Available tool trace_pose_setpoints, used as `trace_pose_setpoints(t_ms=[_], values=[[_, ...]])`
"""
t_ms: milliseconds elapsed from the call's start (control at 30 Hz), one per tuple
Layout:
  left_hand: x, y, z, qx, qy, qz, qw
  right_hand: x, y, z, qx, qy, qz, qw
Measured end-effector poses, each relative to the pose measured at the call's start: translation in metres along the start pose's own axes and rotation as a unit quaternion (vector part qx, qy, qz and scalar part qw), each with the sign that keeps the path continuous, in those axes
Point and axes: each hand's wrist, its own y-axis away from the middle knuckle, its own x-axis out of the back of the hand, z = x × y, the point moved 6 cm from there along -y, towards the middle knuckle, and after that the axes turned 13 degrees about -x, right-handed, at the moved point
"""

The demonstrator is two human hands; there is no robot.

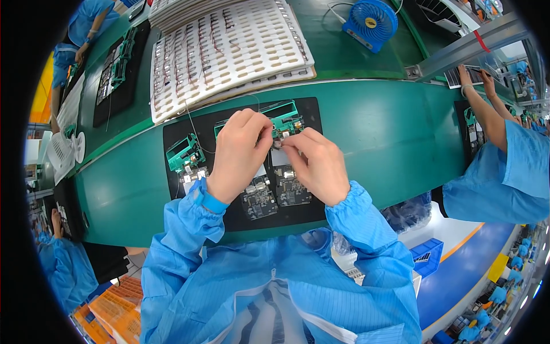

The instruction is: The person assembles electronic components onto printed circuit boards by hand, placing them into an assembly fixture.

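Both my hands meet over a black mat [229, 221] on the green bench. My left hand [238, 152] is closed, its thumb and fingers pinched beside a green plastic frame [282, 109]; what it grips is hidden. My right hand [322, 164] pinches close by, at the lower edge of that frame where small board parts show; the held piece is too small to name. Below the hands lie two dark circuit boards, one on the left [259, 200] and one on the right [293, 188]. Another green frame [184, 153] with board parts sits left of my left hand.
Stacked white slotted trays [229, 54] holding thin wired parts stand beyond the mat. A blue fan [371, 24] is at the far right, near a metal rail [472, 49]. Co-workers in blue sleeves work at both sides. Another black mat [117, 77] with green frames lies far left.
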Motion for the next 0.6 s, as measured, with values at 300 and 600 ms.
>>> trace_pose_setpoints(t_ms=[300,600], values=[[-0.002,0.015,0.008,-0.136,-0.088,-0.033,0.986,0.004,0.000,0.013,-0.035,-0.052,-0.015,0.998],[-0.001,0.018,0.020,-0.218,-0.216,-0.131,0.943,-0.003,0.012,0.015,-0.171,-0.172,-0.227,0.943]])
